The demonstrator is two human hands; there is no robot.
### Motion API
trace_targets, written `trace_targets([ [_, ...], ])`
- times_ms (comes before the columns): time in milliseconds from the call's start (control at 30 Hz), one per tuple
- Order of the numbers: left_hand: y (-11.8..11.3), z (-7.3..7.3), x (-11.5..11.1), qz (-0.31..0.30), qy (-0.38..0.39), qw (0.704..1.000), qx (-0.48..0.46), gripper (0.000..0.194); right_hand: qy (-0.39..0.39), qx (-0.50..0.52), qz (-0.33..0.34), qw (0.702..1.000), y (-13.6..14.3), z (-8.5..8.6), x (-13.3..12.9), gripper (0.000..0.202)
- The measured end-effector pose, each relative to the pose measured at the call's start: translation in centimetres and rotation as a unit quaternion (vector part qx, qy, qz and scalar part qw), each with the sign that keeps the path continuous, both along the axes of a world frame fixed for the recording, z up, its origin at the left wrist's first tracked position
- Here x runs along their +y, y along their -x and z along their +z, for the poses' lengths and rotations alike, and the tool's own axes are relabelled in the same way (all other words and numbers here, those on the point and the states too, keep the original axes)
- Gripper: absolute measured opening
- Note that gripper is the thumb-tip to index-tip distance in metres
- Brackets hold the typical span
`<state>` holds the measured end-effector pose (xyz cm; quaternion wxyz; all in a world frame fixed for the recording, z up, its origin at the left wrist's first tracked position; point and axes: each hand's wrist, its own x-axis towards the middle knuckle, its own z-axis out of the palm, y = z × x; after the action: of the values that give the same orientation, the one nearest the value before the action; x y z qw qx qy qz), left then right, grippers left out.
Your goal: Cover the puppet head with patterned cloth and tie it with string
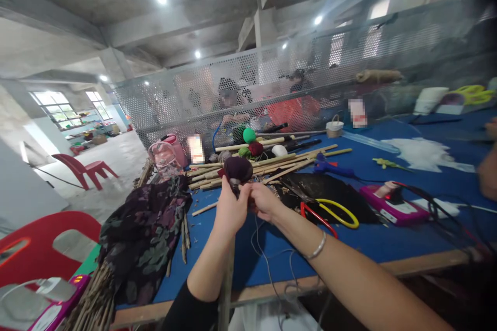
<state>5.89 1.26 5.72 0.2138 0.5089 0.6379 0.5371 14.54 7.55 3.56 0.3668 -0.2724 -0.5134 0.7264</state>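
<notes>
My left hand (pixel 232 204) is closed around the neck of a dark purple, round, cloth-like head (pixel 238 168) with a pale band beneath it. A light stick (pixel 227 282) runs down below the hands and appears to belong to it. My right hand (pixel 264 200), fingers pinched together, meets it from the right just under the head. Thin grey cord (pixel 267 256) hangs from about the right hand to the table's front edge. What the right fingertips grip is hidden, though the cord comes from there.
Bamboo sticks (pixel 310 155) and coloured balls (pixel 249 135) lie beyond the hands. To the right are scissors (pixel 337 212), a blue glue gun (pixel 330 166) and a purple power strip (pixel 396 207). Dark patterned cloth (pixel 145 232) covers the left side. A perforated metal screen (pixel 186 98) stands behind.
</notes>
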Motion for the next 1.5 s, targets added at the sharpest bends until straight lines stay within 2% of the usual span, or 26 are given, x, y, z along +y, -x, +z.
trace_targets([
  [167, 1.4, -2.3, -0.3, -0.01, 0.041, 0.998, -0.036, 0.041, -0.064, -0.045, 0.015, 0.997, -1.1, 0.6, 0.6, 0.024],
  [300, 1.8, -3.1, -0.3, -0.008, 0.046, 0.998, -0.052, 0.036, -0.117, -0.062, -0.015, 0.991, -1.7, 1.2, 0.9, 0.018],
  [400, 1.7, -3.4, -0.5, -0.014, 0.05, 0.997, -0.064, 0.035, -0.104, -0.063, 0.009, 0.993, -2.1, 1.6, 0.6, 0.019],
  [500, 1.5, -3.4, -0.7, -0.029, 0.051, 0.994, -0.093, 0.036, -0.049, -0.037, 0.034, 0.997, -2.1, 1.7, 0.5, 0.023],
  [600, 1.4, -3.0, -0.9, -0.042, 0.062, 0.987, -0.144, 0.037, -0.024, -0.025, 0.021, 0.999, -1.7, 1.3, 0.5, 0.026],
  [1000, 1.8, -2.4, -1.6, -0.083, 0.064, 0.951, -0.291, 0.035, -0.068, -0.024, -0.042, 0.997, 0.7, -0.2, 0.2, 0.029],
  [1067, 1.9, -2.0, -1.8, -0.105, 0.071, 0.942, -0.312, 0.034, -0.052, -0.022, -0.034, 0.998, 0.9, -0.6, 0.2, 0.034],
  [1200, 2.3, -1.4, -2.2, -0.188, 0.116, 0.914, -0.34, 0.028, -0.029, -0.01, 0.0, 1.0, 0.5, -1.0, 0.6, 0.042],
  [1333, 2.6, -1.8, -2.1, -0.248, 0.192, 0.884, -0.346, 0.018, -0.044, 0.006, 0.02, 0.999, -0.5, -0.9, 1.2, 0.045],
  [1433, 2.6, -2.2, -1.9, -0.239, 0.214, 0.886, -0.334, 0.01, -0.073, 0.019, 0.017, 0.997, -0.9, -0.7, 1.7, 0.052],
  [1500, 2.8, -1.9, -1.9, -0.2, 0.195, 0.907, -0.316, 0.016, -0.121, 0.027, 0.0, 0.992, -1.1, -0.6, 2.0, 0.059],
])
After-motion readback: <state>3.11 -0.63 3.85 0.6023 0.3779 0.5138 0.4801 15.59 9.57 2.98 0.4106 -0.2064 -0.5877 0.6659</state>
